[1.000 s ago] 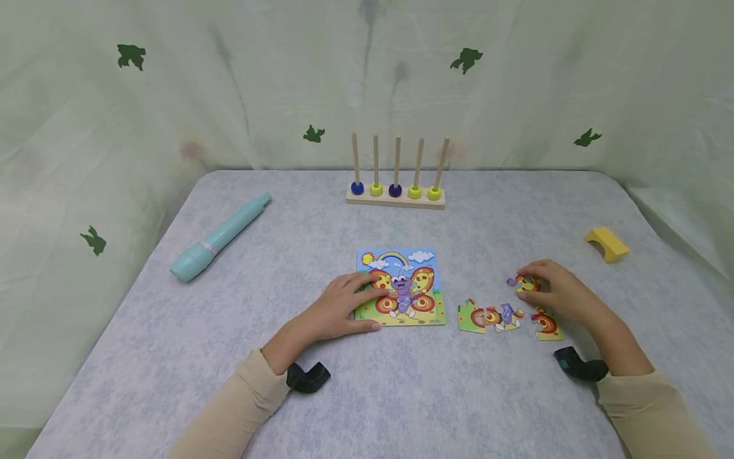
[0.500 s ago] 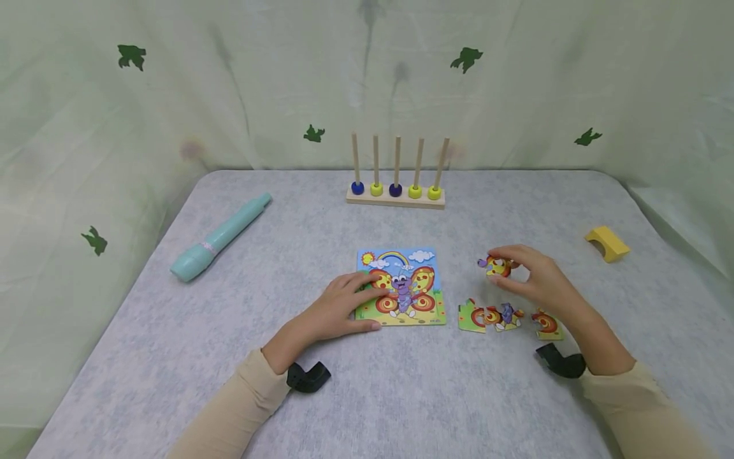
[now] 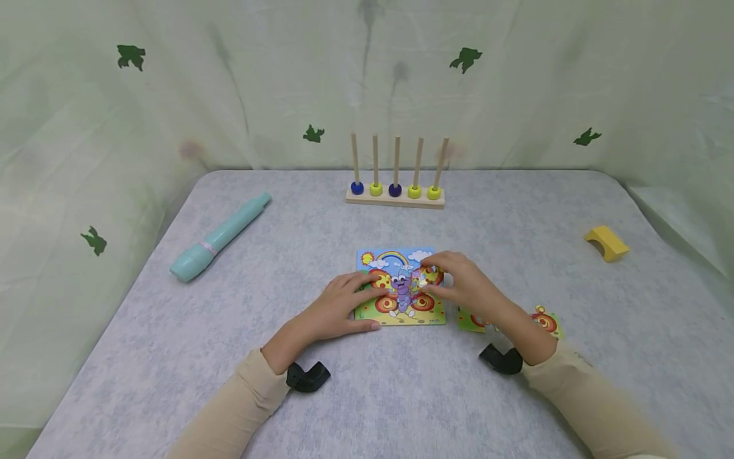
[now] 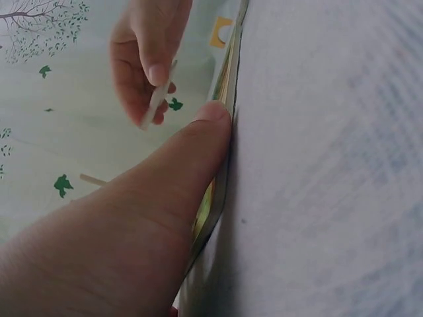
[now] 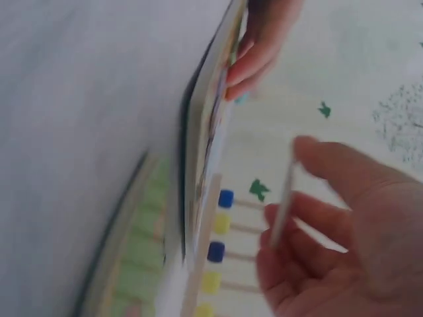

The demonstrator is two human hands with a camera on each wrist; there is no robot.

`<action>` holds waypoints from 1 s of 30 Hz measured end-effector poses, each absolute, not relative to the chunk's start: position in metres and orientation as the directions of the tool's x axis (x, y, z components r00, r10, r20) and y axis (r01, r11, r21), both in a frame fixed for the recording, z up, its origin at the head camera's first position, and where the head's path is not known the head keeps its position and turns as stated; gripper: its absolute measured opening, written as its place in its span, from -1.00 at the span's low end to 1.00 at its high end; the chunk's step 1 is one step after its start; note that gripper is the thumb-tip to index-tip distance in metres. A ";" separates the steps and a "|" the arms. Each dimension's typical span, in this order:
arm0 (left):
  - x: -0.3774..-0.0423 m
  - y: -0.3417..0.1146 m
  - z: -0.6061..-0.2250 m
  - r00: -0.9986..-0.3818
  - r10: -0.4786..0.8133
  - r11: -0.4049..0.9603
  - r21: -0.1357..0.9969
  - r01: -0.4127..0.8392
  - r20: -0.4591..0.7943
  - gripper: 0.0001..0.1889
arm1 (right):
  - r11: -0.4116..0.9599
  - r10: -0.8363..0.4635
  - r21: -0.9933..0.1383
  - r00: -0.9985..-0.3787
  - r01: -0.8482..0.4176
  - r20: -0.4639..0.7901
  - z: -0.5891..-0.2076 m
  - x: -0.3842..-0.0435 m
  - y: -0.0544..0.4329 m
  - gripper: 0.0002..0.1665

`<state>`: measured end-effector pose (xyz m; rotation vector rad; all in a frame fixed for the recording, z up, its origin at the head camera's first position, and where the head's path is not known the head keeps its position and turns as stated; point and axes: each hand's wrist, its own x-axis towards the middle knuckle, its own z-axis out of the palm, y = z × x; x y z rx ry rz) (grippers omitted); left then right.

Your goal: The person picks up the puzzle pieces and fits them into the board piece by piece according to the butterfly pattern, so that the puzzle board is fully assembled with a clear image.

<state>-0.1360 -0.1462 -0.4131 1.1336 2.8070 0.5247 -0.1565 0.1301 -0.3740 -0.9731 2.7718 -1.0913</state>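
Note:
A square butterfly puzzle board (image 3: 395, 260) lies flat at the middle of the table. My left hand (image 3: 341, 306) rests on its left side, fingers spread over the picture and the thumb at the near edge. Between thumb and fingers my right hand (image 3: 473, 287) pinches a puzzle piece (image 3: 434, 276) with a yellow and red wing pattern. Both wrist views show this piece (image 4: 157, 105) raised above the board, apart from it. Right of the board lie a green-and-red puzzle piece (image 3: 471, 322) and another with a red swirl (image 3: 547, 322); my right forearm mostly hides what lies between them.
A wooden stand with upright pegs and blue and yellow beads (image 3: 395, 199) stands at the back. On the left lies a light-teal, long-handled object (image 3: 220, 239). A yellow arch block (image 3: 608, 244) sits at the right. Green-patterned cloth (image 3: 258, 76) hangs behind the table.
My right hand has lifted the wing puzzle piece from among the loose pieces and carried it left over the board's right side. My left hand has stayed in place.

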 end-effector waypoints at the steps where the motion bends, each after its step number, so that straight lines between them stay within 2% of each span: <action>1: -0.136 -0.146 -0.413 -0.725 0.686 0.668 0.338 0.663 0.065 -0.36 | 0.575 -0.560 -0.614 -0.807 -0.541 0.187 -0.377 -0.158 0.127 -0.48; 6: -0.135 -0.145 -0.412 -0.722 0.688 0.667 0.328 0.669 0.075 -0.37 | 0.618 -0.588 -0.584 -0.803 -0.526 0.100 -0.390 -0.166 0.119 -0.52; 14: -0.135 -0.143 -0.411 -0.727 0.682 0.674 0.317 0.667 0.080 -0.38 | 0.633 -0.587 -0.586 -0.807 -0.505 0.061 -0.396 -0.171 0.116 -0.55; 22: -0.133 -0.138 -0.406 -0.763 0.645 0.718 0.310 0.623 0.039 -0.35 | 0.638 -0.591 -0.601 -0.807 -0.481 0.018 -0.393 -0.173 0.112 -0.57; 30: -0.135 -0.122 -0.398 -0.786 0.618 0.779 0.161 0.607 -0.026 -0.26 | 0.637 -0.595 -0.602 -0.803 -0.482 0.014 -0.394 -0.173 0.116 -0.54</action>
